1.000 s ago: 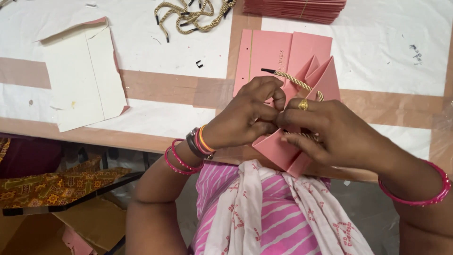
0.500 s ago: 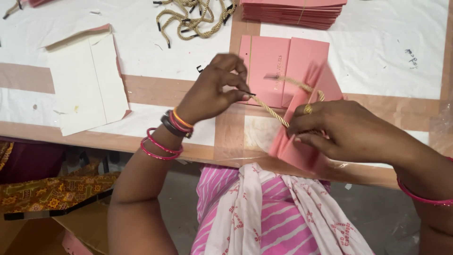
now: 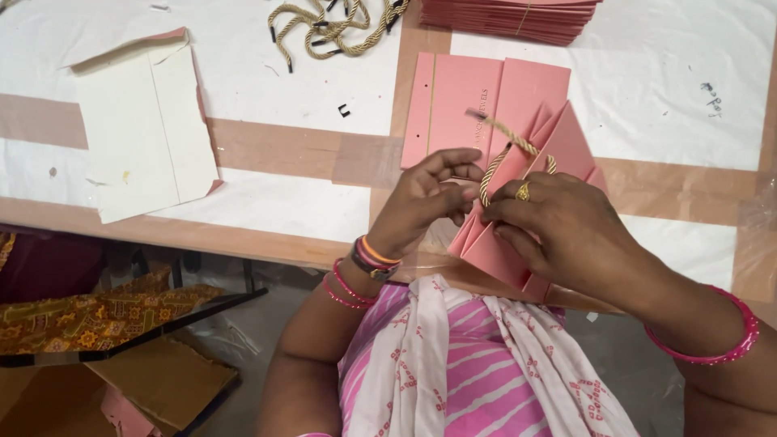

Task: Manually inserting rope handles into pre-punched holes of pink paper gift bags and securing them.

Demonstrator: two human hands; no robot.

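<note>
My left hand point(image 3: 429, 198) pinches the twisted gold cord point(image 3: 495, 162); my right hand point(image 3: 558, 226) grips the pink bag point(image 3: 558, 150). The bag is smooth, creased card, folded into sharp triangular gussets.

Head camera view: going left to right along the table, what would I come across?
Cream flattened bag → loose gold cords → left hand → pink bag being held → right hand.

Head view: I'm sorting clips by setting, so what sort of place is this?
Probably a small paper-bag workshop: a stack of flat pink bags, loose cord handles and a paper-covered worktable.
</note>
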